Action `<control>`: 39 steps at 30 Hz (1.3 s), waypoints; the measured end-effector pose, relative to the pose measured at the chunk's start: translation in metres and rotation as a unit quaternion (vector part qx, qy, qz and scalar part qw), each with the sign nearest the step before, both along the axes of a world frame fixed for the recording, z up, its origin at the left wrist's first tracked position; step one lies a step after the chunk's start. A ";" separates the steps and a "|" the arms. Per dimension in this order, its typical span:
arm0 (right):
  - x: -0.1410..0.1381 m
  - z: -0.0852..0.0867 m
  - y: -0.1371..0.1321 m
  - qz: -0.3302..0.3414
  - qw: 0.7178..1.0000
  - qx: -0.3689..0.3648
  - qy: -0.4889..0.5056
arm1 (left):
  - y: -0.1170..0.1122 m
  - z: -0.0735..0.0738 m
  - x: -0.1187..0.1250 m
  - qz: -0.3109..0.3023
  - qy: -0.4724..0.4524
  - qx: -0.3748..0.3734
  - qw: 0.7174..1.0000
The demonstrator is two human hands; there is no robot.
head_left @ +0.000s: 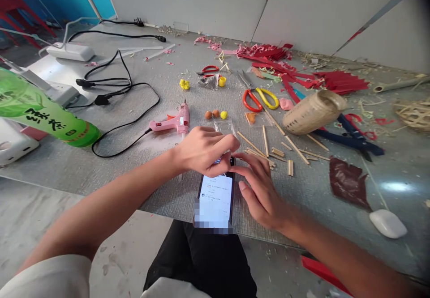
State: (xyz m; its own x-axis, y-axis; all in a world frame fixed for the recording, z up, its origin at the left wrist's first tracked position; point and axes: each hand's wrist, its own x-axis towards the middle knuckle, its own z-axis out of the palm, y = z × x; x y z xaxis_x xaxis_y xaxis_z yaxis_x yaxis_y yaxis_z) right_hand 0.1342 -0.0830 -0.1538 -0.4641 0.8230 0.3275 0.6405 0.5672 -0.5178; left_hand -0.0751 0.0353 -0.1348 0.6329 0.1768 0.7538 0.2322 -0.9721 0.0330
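A lit phone [217, 195] lies at the table's front edge, its lower end blurred out. Over its upper part my left hand [210, 150] is curled closed; whatever sits between its fingertips is hidden. My right hand [258, 186] is beside the phone's right edge, its fingers apart and bent, the index fingertip close to my left fingers. Beyond the hands are two brown balls [212, 114] and a yellow ball [224, 115], next to a clear plastic wrapper [224, 127]. Several cut wooden sticks [266, 140] lie past my right hand. A pink glue gun [173, 121] rests left of the balls.
Left are a green tea bottle [53, 114], black cables [129, 83] and a power strip [70, 52]. Right are scissors [252, 100], a brown jar [314, 112], blue-handled pliers [349, 139], a brown wrapper [347, 181] and a white rounded object [388, 223]. Red paper [339, 83] lies behind.
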 end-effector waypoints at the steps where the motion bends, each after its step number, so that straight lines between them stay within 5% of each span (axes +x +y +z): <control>1: 0.000 0.000 0.000 -0.001 1.000 0.001 0.001 | 0.000 0.000 0.000 0.004 -0.004 0.006 1.000; 39: 0.008 -0.001 0.002 -0.004 0.999 -0.027 0.047 | -0.003 0.001 0.002 0.006 -0.014 0.017 1.000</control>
